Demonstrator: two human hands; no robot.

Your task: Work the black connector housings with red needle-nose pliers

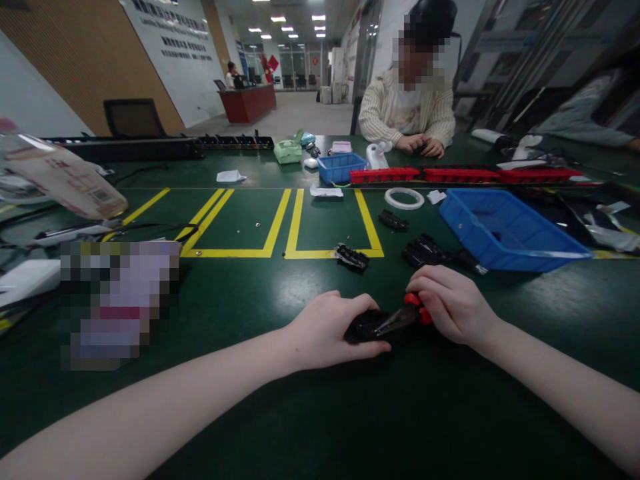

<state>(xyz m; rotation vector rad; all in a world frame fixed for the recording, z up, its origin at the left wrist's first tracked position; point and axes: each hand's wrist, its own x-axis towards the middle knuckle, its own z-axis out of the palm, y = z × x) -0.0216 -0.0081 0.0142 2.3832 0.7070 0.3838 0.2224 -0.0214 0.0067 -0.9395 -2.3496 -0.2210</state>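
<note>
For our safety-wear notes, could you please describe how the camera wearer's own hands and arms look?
The left hand and right hand are ungloved; the left forearm and right forearm are bare, with no sleeve, watch or bracelet in view.

A red desk (247,107) is standing beyond the table (240,287), on a grey floor (295,115). Behind the table's left end, a chair (134,119) is showing, and a tan wall (75,53) and a white wall (196,90) are rising. Far beyond the table, lights (278,19) are glowing above glass panels (300,59).
</note>
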